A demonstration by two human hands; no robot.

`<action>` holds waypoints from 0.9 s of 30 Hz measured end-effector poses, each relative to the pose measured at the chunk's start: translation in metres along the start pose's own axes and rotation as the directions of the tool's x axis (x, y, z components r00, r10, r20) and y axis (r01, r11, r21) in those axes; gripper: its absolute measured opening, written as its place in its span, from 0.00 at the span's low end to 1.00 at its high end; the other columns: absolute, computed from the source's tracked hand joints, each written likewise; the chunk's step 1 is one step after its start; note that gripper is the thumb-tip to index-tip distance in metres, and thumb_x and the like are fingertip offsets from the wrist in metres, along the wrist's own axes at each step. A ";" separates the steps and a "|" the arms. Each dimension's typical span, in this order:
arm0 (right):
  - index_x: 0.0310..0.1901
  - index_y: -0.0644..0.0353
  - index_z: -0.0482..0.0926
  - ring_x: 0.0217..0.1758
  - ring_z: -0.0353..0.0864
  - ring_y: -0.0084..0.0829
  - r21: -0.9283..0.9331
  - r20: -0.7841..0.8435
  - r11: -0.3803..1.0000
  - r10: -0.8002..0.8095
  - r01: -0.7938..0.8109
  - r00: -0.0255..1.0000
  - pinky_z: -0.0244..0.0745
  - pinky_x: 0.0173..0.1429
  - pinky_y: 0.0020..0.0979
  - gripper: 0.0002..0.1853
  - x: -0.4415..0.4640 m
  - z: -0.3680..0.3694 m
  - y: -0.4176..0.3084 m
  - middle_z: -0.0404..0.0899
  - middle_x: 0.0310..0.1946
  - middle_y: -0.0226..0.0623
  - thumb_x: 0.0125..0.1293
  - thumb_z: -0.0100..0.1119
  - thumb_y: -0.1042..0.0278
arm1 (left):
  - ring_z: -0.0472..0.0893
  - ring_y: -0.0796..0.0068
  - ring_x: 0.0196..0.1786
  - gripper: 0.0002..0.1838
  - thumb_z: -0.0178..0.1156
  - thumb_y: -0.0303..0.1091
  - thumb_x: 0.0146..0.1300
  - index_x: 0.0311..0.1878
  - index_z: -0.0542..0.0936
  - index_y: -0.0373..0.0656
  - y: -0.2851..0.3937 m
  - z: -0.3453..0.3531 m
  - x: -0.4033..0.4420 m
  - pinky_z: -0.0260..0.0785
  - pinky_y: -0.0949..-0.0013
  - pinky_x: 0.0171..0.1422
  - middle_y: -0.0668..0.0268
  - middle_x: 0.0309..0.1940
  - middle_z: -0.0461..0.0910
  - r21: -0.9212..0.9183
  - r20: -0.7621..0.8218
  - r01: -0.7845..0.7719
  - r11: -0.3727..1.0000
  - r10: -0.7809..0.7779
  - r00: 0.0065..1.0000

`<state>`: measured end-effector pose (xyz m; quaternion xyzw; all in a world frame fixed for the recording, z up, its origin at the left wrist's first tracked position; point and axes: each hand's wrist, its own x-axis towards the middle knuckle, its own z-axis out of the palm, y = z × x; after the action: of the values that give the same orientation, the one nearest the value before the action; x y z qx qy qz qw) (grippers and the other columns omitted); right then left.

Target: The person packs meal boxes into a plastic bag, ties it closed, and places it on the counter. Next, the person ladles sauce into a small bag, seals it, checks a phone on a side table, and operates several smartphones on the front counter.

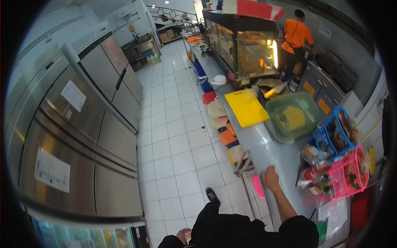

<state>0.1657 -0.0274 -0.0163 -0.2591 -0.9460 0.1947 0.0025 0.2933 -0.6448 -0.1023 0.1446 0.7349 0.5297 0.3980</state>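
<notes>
Two bare hands in view. Right hand [270, 177] noted at the near stretch of the steel counter [264, 155], over its aisle-side edge, fingers curled, with no held item visible; cannot tell whether fingertips press together or sit apart, nor whether resting on the metal. Left hand [183, 236] low at the bottom of the view, beside the dark clothing, partly cut off by it; grip impossible to tell. Steel counter located along the right side of the aisle, running away toward the far end of the kitchen. Ahead of the right hand, occupying much of the counter's width: green tub [289, 135] with yellow food [293, 118] inside, and just beside it a yellow board [247, 108] lying flat. Farther along, a white container [218, 80] and a lit glass display cabinet [256, 53]. To the right of the hand, blue basket [326, 140] and pink basket [349, 171], both filled with packets, plus loose clear bags nearby. Below the counter edge, projecting toward the tiled floor [178, 136]: pink item [258, 187], wooden legs [242, 163], blue box [201, 74]. Opposite, steel refrigerators [70, 107] bounding the aisle. Beyond the cabinet, one person in orange [295, 35] facing the cooking range [331, 72], well apart from both hands.
</notes>
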 end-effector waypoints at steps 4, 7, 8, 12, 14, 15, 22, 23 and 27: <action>0.49 0.70 0.83 0.55 0.82 0.59 -0.151 0.358 0.986 0.122 -0.072 0.926 0.76 0.60 0.50 0.34 0.130 -0.042 -0.093 0.80 0.55 0.61 0.72 0.48 0.38 | 0.86 0.65 0.33 0.16 0.54 0.47 0.70 0.48 0.81 0.45 -0.004 -0.214 0.242 0.74 0.53 0.30 0.65 0.33 0.85 -0.328 -0.209 0.524 0.786 -0.601 0.771; 0.39 0.65 0.86 0.45 0.87 0.49 0.007 0.454 0.999 -0.044 0.046 0.890 0.79 0.52 0.45 0.30 0.201 -0.033 -0.160 0.87 0.39 0.53 0.70 0.53 0.39 | 0.85 0.65 0.32 0.12 0.56 0.36 0.65 0.43 0.84 0.40 0.047 -0.329 0.404 0.75 0.57 0.32 0.59 0.39 0.87 0.003 -0.332 0.550 0.835 -0.518 0.788; 0.36 0.64 0.86 0.41 0.87 0.44 0.056 0.474 0.993 -0.116 0.102 0.873 0.79 0.48 0.42 0.28 0.231 -0.034 -0.190 0.87 0.35 0.51 0.68 0.58 0.41 | 0.85 0.67 0.37 0.12 0.57 0.37 0.64 0.41 0.84 0.40 0.075 -0.370 0.455 0.76 0.59 0.40 0.57 0.43 0.87 0.135 -0.296 0.511 0.849 -0.458 0.838; 0.29 0.63 0.84 0.29 0.84 0.30 0.316 0.515 0.926 -0.351 0.207 0.782 0.78 0.37 0.33 0.20 0.371 0.006 -0.293 0.86 0.27 0.42 0.63 0.69 0.50 | 0.85 0.64 0.45 0.16 0.54 0.41 0.68 0.45 0.84 0.40 0.156 -0.485 0.607 0.76 0.63 0.52 0.56 0.42 0.87 0.338 -0.483 0.126 0.933 0.057 0.874; 0.27 0.62 0.83 0.25 0.82 0.30 0.482 0.414 0.861 -0.387 0.163 0.824 0.76 0.33 0.34 0.18 0.462 0.029 -0.345 0.84 0.21 0.36 0.62 0.69 0.53 | 0.86 0.65 0.44 0.17 0.53 0.42 0.69 0.45 0.84 0.40 0.193 -0.528 0.654 0.77 0.62 0.52 0.57 0.41 0.88 0.293 -0.428 0.103 0.951 0.034 0.903; 0.26 0.62 0.83 0.25 0.83 0.31 0.577 0.381 0.813 -0.352 0.078 0.855 0.76 0.33 0.35 0.18 0.510 0.053 -0.364 0.83 0.21 0.37 0.61 0.70 0.54 | 0.86 0.67 0.43 0.18 0.53 0.44 0.69 0.45 0.84 0.39 0.211 -0.544 0.666 0.77 0.63 0.51 0.57 0.40 0.87 0.218 -0.399 0.123 0.968 -0.027 0.917; 0.31 0.64 0.87 0.37 0.87 0.51 0.213 0.092 0.961 -0.202 0.179 0.975 0.81 0.44 0.46 0.16 0.888 0.069 -0.508 0.85 0.32 0.55 0.52 0.67 0.57 | 0.82 0.72 0.43 0.22 0.53 0.51 0.70 0.60 0.79 0.49 0.166 -0.745 0.694 0.74 0.64 0.36 0.67 0.47 0.84 0.284 0.071 0.641 0.713 -0.682 0.727; 0.31 0.64 0.87 0.36 0.87 0.49 0.111 0.188 0.986 -0.142 0.123 0.972 0.81 0.42 0.45 0.16 0.931 0.081 -0.508 0.86 0.31 0.53 0.52 0.68 0.56 | 0.80 0.74 0.33 0.17 0.57 0.46 0.70 0.56 0.81 0.50 0.165 -0.771 0.690 0.69 0.68 0.29 0.69 0.39 0.83 0.004 -0.142 0.742 0.670 -0.735 0.664; 0.32 0.64 0.89 0.31 0.87 0.35 -0.138 0.789 0.990 0.114 -0.008 0.604 0.80 0.34 0.38 0.17 1.086 0.094 -0.522 0.87 0.27 0.41 0.53 0.69 0.56 | 0.83 0.70 0.30 0.10 0.60 0.41 0.68 0.44 0.82 0.47 0.137 -0.904 0.693 0.70 0.66 0.24 0.63 0.38 0.85 -0.386 -0.420 0.692 0.610 -0.784 0.457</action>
<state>-1.0399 0.0594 -0.0147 -0.1776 -0.8493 0.2321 -0.4396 -0.8473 -0.7506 -0.1692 -0.3806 0.7596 0.3775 0.3683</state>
